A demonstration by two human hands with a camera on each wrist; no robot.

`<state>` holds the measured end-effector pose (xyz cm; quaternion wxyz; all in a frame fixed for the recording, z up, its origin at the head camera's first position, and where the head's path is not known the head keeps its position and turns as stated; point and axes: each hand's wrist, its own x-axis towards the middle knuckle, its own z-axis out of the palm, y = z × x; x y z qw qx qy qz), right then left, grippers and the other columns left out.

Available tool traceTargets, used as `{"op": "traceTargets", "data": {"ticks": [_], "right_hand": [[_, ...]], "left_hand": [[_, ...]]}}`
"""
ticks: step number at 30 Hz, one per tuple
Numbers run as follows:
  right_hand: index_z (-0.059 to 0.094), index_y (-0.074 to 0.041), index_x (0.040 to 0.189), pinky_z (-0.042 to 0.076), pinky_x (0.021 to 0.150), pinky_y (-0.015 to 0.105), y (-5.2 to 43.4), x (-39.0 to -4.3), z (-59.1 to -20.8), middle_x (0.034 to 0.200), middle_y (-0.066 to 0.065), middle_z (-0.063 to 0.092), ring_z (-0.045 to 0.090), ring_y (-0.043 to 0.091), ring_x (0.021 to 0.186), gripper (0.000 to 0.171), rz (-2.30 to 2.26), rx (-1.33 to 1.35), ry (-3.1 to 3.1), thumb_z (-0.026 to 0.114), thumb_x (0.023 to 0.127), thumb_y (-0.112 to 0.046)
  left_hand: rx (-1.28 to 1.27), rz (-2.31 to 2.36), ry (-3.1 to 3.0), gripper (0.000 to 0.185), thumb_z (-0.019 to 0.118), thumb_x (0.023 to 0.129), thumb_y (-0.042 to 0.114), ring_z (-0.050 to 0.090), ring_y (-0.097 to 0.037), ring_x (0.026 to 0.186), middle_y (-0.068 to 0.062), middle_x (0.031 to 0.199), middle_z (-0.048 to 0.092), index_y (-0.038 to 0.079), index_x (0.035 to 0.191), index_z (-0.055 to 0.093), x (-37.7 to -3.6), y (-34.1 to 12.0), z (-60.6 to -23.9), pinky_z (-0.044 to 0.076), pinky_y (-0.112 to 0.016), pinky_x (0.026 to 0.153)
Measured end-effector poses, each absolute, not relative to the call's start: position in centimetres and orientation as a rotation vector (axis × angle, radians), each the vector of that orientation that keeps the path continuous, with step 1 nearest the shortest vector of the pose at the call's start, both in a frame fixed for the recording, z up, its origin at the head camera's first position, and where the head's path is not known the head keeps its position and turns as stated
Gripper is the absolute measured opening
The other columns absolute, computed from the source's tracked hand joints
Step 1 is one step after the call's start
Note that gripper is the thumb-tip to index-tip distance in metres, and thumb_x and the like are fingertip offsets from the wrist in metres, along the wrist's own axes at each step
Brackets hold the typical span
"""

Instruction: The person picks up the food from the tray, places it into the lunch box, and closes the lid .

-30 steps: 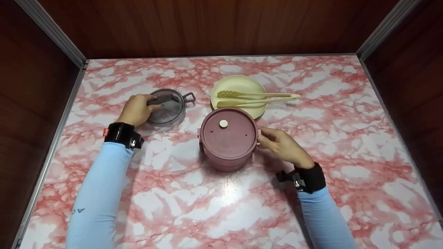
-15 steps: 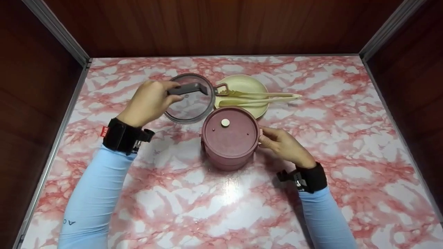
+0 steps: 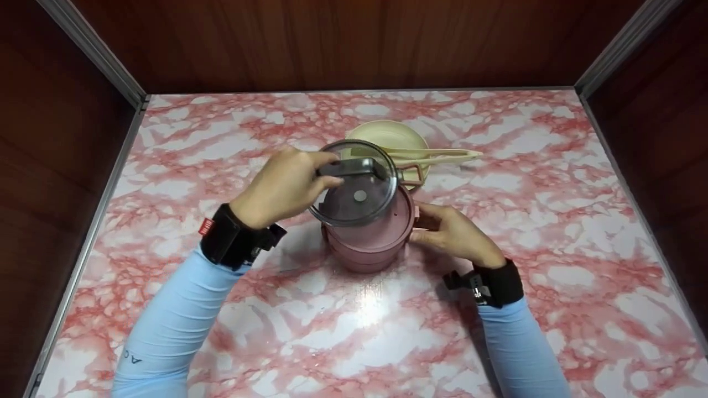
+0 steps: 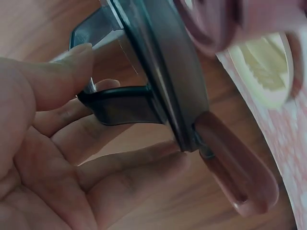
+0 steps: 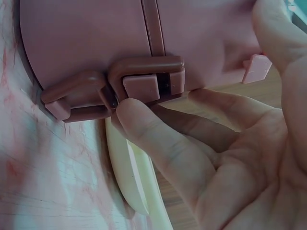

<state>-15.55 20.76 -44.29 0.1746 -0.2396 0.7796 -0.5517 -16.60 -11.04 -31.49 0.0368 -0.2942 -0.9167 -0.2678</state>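
In the head view my left hand (image 3: 285, 188) holds a clear lid with a dark rim (image 3: 354, 207) by its dark arched handle (image 3: 351, 167), thumb on one side and fingers on the other. The lid hovers over the left and back part of a mauve pink lidded pot (image 3: 368, 257), which stands upright. A brown loop clasp (image 4: 240, 175) sticks out from the lid's rim. My right hand (image 3: 453, 232) is at the pot's right side; its fairly straight fingertips touch the wall near the brown clasps (image 5: 144, 67), with the thumb apart from the fingers.
Behind the pot lies a pale yellow plate (image 3: 387, 130) with yellow tongs (image 3: 448, 153) across it, their end past its right rim. The marbled red and white table (image 3: 553, 221) is bounded by dark wooden panels (image 3: 354, 44).
My left hand has lifted the clear lid off the table's left side and brought it right, over the pot. My right hand stays at the pot, its thumb now lower and farther from the fingers.
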Motion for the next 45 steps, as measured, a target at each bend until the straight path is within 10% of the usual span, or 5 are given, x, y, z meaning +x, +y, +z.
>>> {"op": "traceTargets", "data": {"ticks": [20, 45], "right_hand": [[0.061, -0.005, 0.131, 0.046, 0.102, 0.038, 20.3, -15.6, -43.8, 0.127, 0.008, 0.065, 0.060, 0.023, 0.119, 0.057, -1.429, -0.604, 2.264, 0.083, 0.078, -0.006], [0.040, -0.016, 0.152, 0.048, 0.098, 0.032, 24.3, -14.8, -41.2, 0.142, 0.010, 0.054, 0.055, 0.025, 0.126, 0.071, -1.485, -0.674, 2.427, 0.074, 0.089, -0.012]], "left_hand": [[-1.009, -0.737, -2.904, 0.029, 0.069, 0.094, 0.025, 0.067, -0.021, 0.084, -0.006, 0.093, 0.072, 0.004, 0.114, 0.070, -15.0, -8.4, -33.6, 0.054, -0.039, 0.076], [-0.921, -0.731, -2.827, 0.048, 0.068, 0.094, 0.030, 0.065, -0.028, 0.110, -0.011, 0.127, 0.065, 0.006, 0.135, 0.061, -14.3, -7.9, -35.0, 0.054, -0.041, 0.089]]}}
